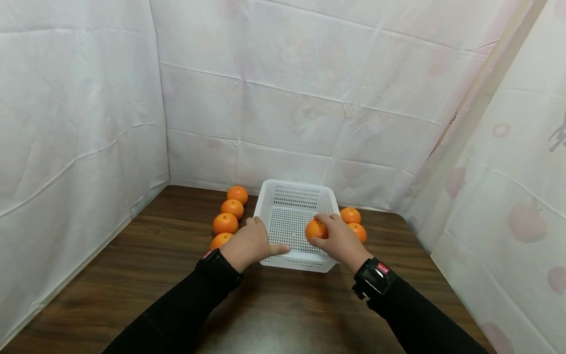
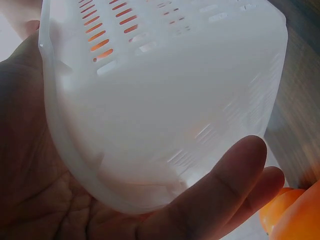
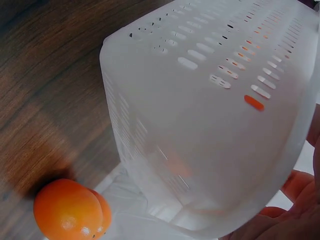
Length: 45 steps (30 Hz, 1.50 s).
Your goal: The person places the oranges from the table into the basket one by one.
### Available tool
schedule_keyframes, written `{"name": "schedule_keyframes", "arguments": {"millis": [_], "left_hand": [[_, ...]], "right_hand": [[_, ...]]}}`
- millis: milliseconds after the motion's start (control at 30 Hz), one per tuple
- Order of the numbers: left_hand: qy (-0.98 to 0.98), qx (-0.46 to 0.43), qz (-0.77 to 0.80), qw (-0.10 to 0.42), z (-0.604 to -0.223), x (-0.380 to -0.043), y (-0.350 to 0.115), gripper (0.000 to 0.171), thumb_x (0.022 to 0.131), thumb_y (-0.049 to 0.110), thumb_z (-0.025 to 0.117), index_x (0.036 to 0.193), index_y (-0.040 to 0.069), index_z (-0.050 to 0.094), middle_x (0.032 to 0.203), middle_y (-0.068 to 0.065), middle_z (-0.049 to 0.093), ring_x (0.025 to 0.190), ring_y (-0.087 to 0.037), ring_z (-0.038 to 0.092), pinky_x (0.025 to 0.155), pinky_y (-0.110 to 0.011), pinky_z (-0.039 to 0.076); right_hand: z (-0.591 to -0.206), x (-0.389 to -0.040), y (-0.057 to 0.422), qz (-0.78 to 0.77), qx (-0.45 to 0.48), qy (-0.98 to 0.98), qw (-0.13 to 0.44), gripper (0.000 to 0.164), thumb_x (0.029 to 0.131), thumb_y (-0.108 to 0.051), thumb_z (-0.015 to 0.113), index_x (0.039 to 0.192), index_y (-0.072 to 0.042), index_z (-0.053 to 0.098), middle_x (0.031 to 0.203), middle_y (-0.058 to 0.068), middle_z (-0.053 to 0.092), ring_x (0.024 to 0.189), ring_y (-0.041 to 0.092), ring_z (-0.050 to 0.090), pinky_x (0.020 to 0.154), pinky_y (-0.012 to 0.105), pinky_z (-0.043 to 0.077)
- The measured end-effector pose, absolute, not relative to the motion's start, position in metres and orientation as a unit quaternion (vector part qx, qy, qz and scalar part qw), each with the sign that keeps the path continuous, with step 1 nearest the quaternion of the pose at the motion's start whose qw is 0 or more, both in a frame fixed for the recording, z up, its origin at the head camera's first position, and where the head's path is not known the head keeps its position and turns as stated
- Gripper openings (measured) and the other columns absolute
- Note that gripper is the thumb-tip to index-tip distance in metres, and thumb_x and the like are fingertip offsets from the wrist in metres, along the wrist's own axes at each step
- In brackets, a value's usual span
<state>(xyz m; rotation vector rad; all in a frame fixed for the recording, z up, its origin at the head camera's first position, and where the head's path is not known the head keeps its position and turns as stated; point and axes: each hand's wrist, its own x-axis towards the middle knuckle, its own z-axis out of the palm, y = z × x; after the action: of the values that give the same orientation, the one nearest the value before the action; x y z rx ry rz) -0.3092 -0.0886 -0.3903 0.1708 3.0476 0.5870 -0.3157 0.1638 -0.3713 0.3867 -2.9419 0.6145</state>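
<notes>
A white perforated plastic basket (image 1: 292, 260) stands on the table between my hands. My left hand (image 1: 248, 244) grips its near left corner, thumb over the rim and fingers along the outer wall (image 2: 135, 110). In my right hand (image 1: 344, 242) is an orange (image 1: 315, 230), held within the basket's opening at the right side. Whether that orange touches the basket floor I cannot tell. The right wrist view shows the basket's outside wall (image 3: 165, 110), with part of the hand at the right edge.
Left of the basket, several oranges (image 1: 225, 223) form a row, the nearest partly behind my left hand. Two more oranges (image 1: 351, 215) sit to the right, one partly covered by my right hand. White cloth (image 1: 283, 108) hangs around the brown wooden table (image 1: 283, 314).
</notes>
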Motion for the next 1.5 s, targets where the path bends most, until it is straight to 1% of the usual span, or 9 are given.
{"name": "schedule_keyframes", "arguments": {"millis": [133, 367, 533, 700, 900, 1000, 1167, 1367, 1500], "left_hand": [[0.981, 0.055, 0.184, 0.016, -0.39, -0.309, -0.089, 0.135, 0.073, 0.089, 0.073, 0.153, -0.014, 0.034, 0.129, -0.027, 0.052, 0.086, -0.027, 0.061, 0.078, -0.04, 0.061], [0.982, 0.059, 0.177, 0.01, -0.389, -0.308, -0.089, 0.136, 0.074, 0.089, 0.073, 0.153, -0.015, 0.034, 0.127, -0.027, 0.052, 0.084, -0.026, 0.061, 0.076, -0.04, 0.062], [0.984, 0.059, 0.169, 0.007, -0.388, -0.308, -0.088, 0.138, 0.074, 0.09, 0.071, 0.154, -0.016, 0.032, 0.131, -0.029, 0.053, 0.085, -0.027, 0.061, 0.079, -0.041, 0.062], [0.985, 0.068, 0.157, 0.0, -0.389, -0.308, -0.089, 0.139, 0.075, 0.09, 0.07, 0.154, -0.018, 0.033, 0.134, -0.03, 0.054, 0.086, -0.028, 0.061, 0.077, -0.04, 0.062], [0.985, 0.075, 0.155, -0.004, -0.388, -0.308, -0.088, 0.138, 0.076, 0.089, 0.07, 0.154, -0.018, 0.033, 0.14, -0.032, 0.053, 0.09, -0.029, 0.061, 0.081, -0.043, 0.062], [0.986, 0.078, 0.148, -0.006, -0.388, -0.308, -0.089, 0.139, 0.076, 0.09, 0.068, 0.154, -0.019, 0.033, 0.14, -0.032, 0.054, 0.09, -0.029, 0.062, 0.081, -0.042, 0.062], [0.987, 0.085, 0.135, -0.01, -0.387, -0.308, -0.089, 0.139, 0.078, 0.09, 0.067, 0.155, -0.021, 0.032, 0.138, -0.032, 0.056, 0.087, -0.028, 0.063, 0.077, -0.041, 0.062], [0.988, 0.075, 0.138, -0.003, -0.387, -0.307, -0.089, 0.139, 0.075, 0.092, 0.067, 0.154, -0.019, 0.034, 0.133, -0.03, 0.056, 0.084, -0.027, 0.061, 0.074, -0.039, 0.061], [0.988, 0.069, 0.14, -0.003, -0.389, -0.307, -0.09, 0.14, 0.075, 0.093, 0.067, 0.154, -0.018, 0.034, 0.131, -0.029, 0.056, 0.084, -0.027, 0.061, 0.075, -0.04, 0.061]], "right_hand": [[-0.372, -0.316, 0.162, 0.202, 0.128, -0.97, 0.052, 0.062, 0.093, -0.036, 0.082, 0.149, -0.021, 0.06, 0.129, 0.011, 0.059, 0.097, 0.025, 0.06, 0.084, 0.041, 0.055], [-0.375, -0.316, 0.162, 0.196, 0.131, -0.971, 0.043, 0.063, 0.092, -0.034, 0.083, 0.149, -0.019, 0.061, 0.126, 0.012, 0.06, 0.095, 0.025, 0.06, 0.082, 0.039, 0.054], [-0.379, -0.319, 0.16, 0.194, 0.131, -0.972, 0.04, 0.064, 0.092, -0.035, 0.084, 0.149, -0.02, 0.061, 0.126, 0.01, 0.059, 0.096, 0.025, 0.059, 0.083, 0.038, 0.053], [-0.385, -0.323, 0.159, 0.192, 0.136, -0.971, 0.042, 0.062, 0.091, -0.034, 0.084, 0.148, -0.019, 0.063, 0.126, 0.01, 0.059, 0.098, 0.024, 0.059, 0.085, 0.039, 0.054], [-0.386, -0.324, 0.159, 0.189, 0.13, -0.972, 0.041, 0.061, 0.09, -0.034, 0.084, 0.146, -0.02, 0.064, 0.126, 0.01, 0.06, 0.098, 0.024, 0.059, 0.087, 0.04, 0.054], [-0.387, -0.326, 0.158, 0.193, 0.128, -0.972, 0.039, 0.059, 0.089, -0.033, 0.084, 0.144, -0.02, 0.065, 0.128, 0.01, 0.06, 0.099, 0.025, 0.059, 0.087, 0.041, 0.054], [-0.39, -0.33, 0.157, 0.2, 0.121, -0.972, 0.028, 0.059, 0.087, -0.034, 0.085, 0.142, -0.023, 0.067, 0.126, 0.008, 0.06, 0.099, 0.024, 0.059, 0.086, 0.041, 0.052], [-0.392, -0.333, 0.154, 0.194, 0.123, -0.973, 0.015, 0.06, 0.085, -0.035, 0.087, 0.14, -0.022, 0.068, 0.121, 0.007, 0.061, 0.1, 0.024, 0.055, 0.085, 0.039, 0.049], [-0.391, -0.333, 0.152, 0.189, 0.126, -0.974, 0.014, 0.057, 0.085, -0.034, 0.088, 0.137, -0.021, 0.07, 0.12, 0.007, 0.062, 0.101, 0.024, 0.055, 0.085, 0.04, 0.049]]}}
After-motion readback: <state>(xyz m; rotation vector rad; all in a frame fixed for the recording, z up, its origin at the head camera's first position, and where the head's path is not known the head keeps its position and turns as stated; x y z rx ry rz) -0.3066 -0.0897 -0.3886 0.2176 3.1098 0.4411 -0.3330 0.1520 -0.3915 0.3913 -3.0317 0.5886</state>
